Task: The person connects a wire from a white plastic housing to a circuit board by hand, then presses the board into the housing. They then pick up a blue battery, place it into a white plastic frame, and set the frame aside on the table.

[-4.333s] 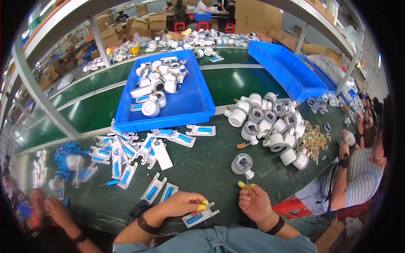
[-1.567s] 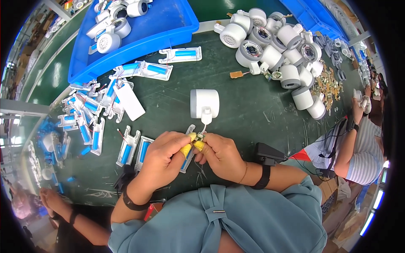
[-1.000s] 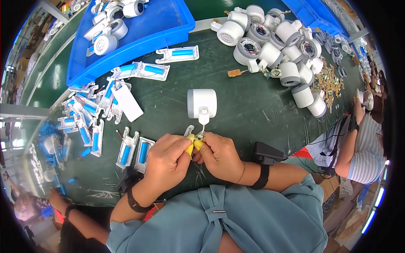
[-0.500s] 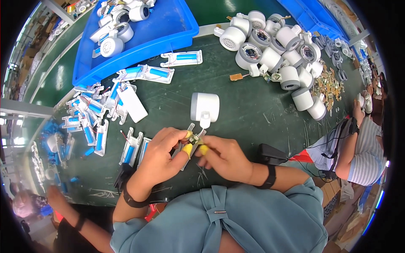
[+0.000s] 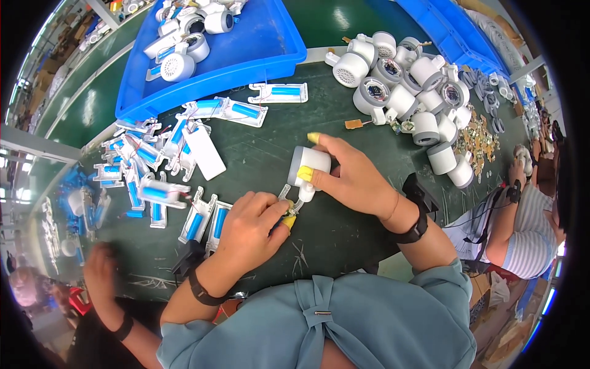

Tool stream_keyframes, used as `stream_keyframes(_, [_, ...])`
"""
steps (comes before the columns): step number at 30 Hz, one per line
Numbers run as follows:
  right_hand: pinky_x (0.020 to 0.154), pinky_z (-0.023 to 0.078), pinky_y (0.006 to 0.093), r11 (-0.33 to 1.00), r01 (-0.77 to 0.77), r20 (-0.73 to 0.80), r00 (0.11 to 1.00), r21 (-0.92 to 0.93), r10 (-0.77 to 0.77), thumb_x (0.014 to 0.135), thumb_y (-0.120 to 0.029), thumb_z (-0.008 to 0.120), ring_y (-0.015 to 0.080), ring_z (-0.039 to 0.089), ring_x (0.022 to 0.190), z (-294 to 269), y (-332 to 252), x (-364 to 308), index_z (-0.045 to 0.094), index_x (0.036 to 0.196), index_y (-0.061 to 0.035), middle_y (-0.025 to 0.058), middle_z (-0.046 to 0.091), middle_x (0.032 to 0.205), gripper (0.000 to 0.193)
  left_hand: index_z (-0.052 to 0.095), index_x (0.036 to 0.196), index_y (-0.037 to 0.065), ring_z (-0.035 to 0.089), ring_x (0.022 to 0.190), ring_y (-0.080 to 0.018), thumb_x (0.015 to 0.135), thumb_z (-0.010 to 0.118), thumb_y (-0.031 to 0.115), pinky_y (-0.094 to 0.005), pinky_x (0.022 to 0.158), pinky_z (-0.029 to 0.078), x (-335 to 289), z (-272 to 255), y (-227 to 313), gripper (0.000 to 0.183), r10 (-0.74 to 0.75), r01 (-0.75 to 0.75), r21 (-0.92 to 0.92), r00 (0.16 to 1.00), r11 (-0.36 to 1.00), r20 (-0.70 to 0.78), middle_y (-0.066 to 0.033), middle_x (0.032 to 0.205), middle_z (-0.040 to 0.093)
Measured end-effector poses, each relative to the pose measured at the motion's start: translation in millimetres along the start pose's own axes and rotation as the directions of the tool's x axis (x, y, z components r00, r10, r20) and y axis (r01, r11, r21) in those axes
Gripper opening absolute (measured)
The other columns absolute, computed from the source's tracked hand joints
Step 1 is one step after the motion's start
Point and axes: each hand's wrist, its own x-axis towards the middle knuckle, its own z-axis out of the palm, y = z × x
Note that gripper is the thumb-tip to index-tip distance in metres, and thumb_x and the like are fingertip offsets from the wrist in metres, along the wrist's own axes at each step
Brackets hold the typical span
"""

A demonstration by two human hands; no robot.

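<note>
In front of me lies a white cylindrical housing [image 5: 314, 161] with a grey ring at its left end and a short neck pointing toward me. My right hand [image 5: 353, 178] is around it, yellow-covered thumb against its side and forefinger reaching past its far side. Just below the neck, my left hand [image 5: 255, 229] is closed, its yellow-covered fingertips pinching a small circuit board [image 5: 289, 211]. A pale narrow strip [image 5: 284, 191] sticks up beside those fingers; its lower part is hidden. Left of that hand, battery holders [image 5: 197, 218] with blue cells lie on the dark green table.
A blue bin [image 5: 258, 72] with similar housings stands far left. Several housings [image 5: 402, 101] are heaped far right, beside loose small boards [image 5: 479, 144]. Battery holders [image 5: 132, 163] and a white cover [image 5: 206, 154] lie left. Other people's hands [image 5: 101, 270] show at both sides.
My right hand has left the circuit board and moved up onto the white housing. My left hand keeps its pinch. A blurred battery holder appears at the left pile, and the view has shifted slightly.
</note>
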Motion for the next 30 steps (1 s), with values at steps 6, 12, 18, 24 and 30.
stream_keyframes(6, [0.096, 0.048, 0.0294, 0.915, -0.142, 0.118, 0.987, 0.378, 0.105, 0.081, -0.003, 0.074, 0.0149, 0.055, 0.111, -7.7, 20.8, -16.2, 0.039, 0.144, 0.0029, 0.0082, 0.050, 0.126, 0.072, 0.067, 0.099, 0.004, 0.058, 0.079, -0.0272, 0.067, 0.071, 0.004, -0.0384, 0.070, 0.047, -1.3, -3.7, 5.2, 0.032, 0.059, -0.061, 0.059, 0.998, 0.996, 0.027, -0.0075, 0.091, 0.061])
stream_keyframes(12, [0.105, 0.038, 0.0323, 0.979, 0.042, 0.213, 0.973, 0.198, -0.085, 0.070, 0.005, 0.071, 0.0202, 0.045, 0.123, -25.2, 27.4, -44.4, 0.040, 0.145, -0.0030, 0.0084, 0.040, 0.126, 0.081, 0.066, 0.102, 0.003, 0.057, 0.081, -0.0236, 0.070, 0.070, 0.009, -0.0362, 0.074, 0.045, -7.5, -0.6, 9.7, 0.033, 0.166, -0.186, 0.130, 0.974, 0.974, 0.155, -0.0061, 0.095, 0.061])
stream_keyframes(18, [0.102, 0.037, 0.0352, 0.971, 0.208, 0.143, 0.964, 0.118, -0.224, 0.064, 0.005, 0.072, 0.0263, 0.045, 0.120, -21.5, 33.8, -48.8, 0.046, 0.138, -0.0060, 0.0113, 0.043, 0.128, 0.080, 0.065, 0.102, 0.002, 0.057, 0.081, -0.0235, 0.070, 0.068, 0.008, -0.0368, 0.076, 0.046, -2.8, 2.0, 13.7, 0.033, 0.206, -0.231, 0.121, 0.960, 0.965, 0.190, -0.0066, 0.096, 0.061])
stream_keyframes(24, [0.099, 0.040, 0.0368, 0.959, 0.272, 0.105, 0.954, 0.080, -0.280, 0.065, 0.002, 0.072, 0.0321, 0.047, 0.116, -19.9, 38.7, -51.4, 0.043, 0.135, -0.0021, 0.0158, 0.045, 0.126, 0.075, 0.065, 0.101, 0.002, 0.058, 0.081, -0.0255, 0.068, 0.068, 0.008, -0.0387, 0.077, 0.045, -1.1, 5.0, 16.6, 0.034, 0.193, -0.215, 0.098, 0.962, 0.972, 0.195, -0.0084, 0.096, 0.061])
stream_keyframes(30, [0.102, 0.038, 0.0369, 0.964, 0.238, 0.093, 0.964, 0.121, -0.250, 0.064, 0.004, 0.072, 0.0292, 0.045, 0.121, -16.5, 39.0, -51.8, 0.046, 0.137, -0.0064, 0.0123, 0.045, 0.130, 0.078, 0.065, 0.101, 0.002, 0.058, 0.081, -0.0262, 0.067, 0.068, 0.009, -0.0395, 0.078, 0.045, -0.8, 2.1, 13.9, 0.034, 0.184, -0.206, 0.091, 0.960, 0.974, 0.210, -0.0085, 0.096, 0.061])
